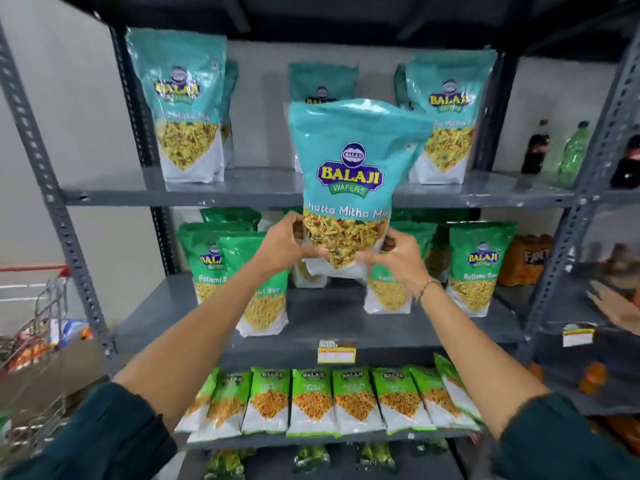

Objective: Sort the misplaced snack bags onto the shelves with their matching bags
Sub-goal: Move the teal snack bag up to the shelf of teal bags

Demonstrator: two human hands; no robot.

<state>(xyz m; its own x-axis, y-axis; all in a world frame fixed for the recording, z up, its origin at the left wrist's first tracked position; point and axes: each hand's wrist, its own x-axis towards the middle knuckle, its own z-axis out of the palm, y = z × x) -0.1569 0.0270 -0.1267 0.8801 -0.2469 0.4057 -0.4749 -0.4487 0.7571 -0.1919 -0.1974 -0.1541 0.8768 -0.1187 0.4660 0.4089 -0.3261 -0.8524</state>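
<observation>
A teal Khatta Mitha Mix bag is held upright in front of the rack, its top overlapping the upper shelf. My left hand grips its lower left corner and my right hand grips its lower right corner. Matching teal bags stand on the upper shelf: one at the left, one at the right, one at the back middle. Green Ratlami Sev bags stand on the middle shelf behind my hands.
Light green Chana Jor Garam bags lie in a row on the lower shelf. Drink bottles stand on the neighbouring rack to the right. A shopping cart with goods sits at the left. Another person's hand shows at the right edge.
</observation>
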